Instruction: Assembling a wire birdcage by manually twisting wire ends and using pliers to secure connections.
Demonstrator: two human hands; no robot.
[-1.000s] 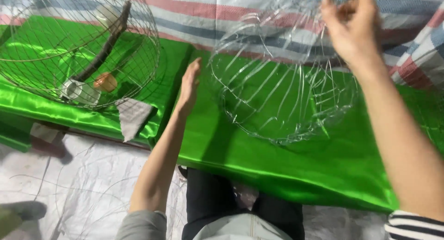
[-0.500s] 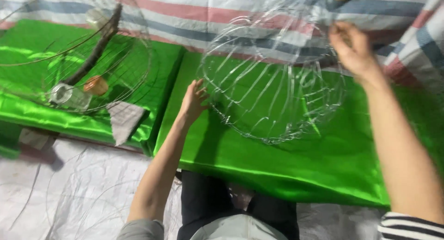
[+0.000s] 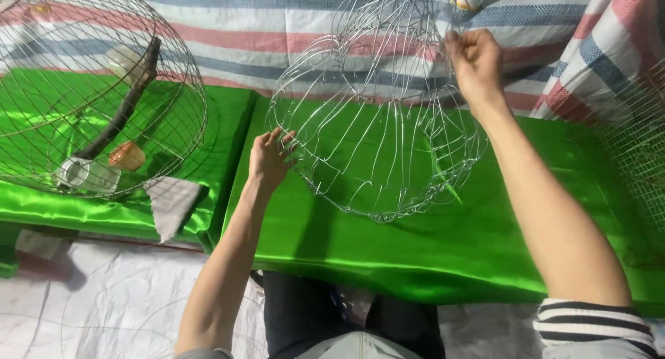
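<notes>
A round frame of thin silver wires (image 3: 377, 123), shaped like a cage, hangs tilted over a shiny green cloth (image 3: 443, 241). My left hand (image 3: 269, 158) grips the frame's lower left rim. My right hand (image 3: 475, 63) pinches wires at its upper right, raised above the cloth. Both forearms reach forward from the bottom of the view.
A finished domed wire cage (image 3: 90, 89) with a dark perch, a small orange cup (image 3: 127, 155) and a white cup stands at the left on green cloth. A striped tarp (image 3: 263, 33) hangs behind. Wire mesh (image 3: 637, 144) shows at the right edge. White sheeting covers the floor.
My left hand has moved from beside the frame onto its lower left rim and closed on it. My right hand has come down and left along the upper wires.
</notes>
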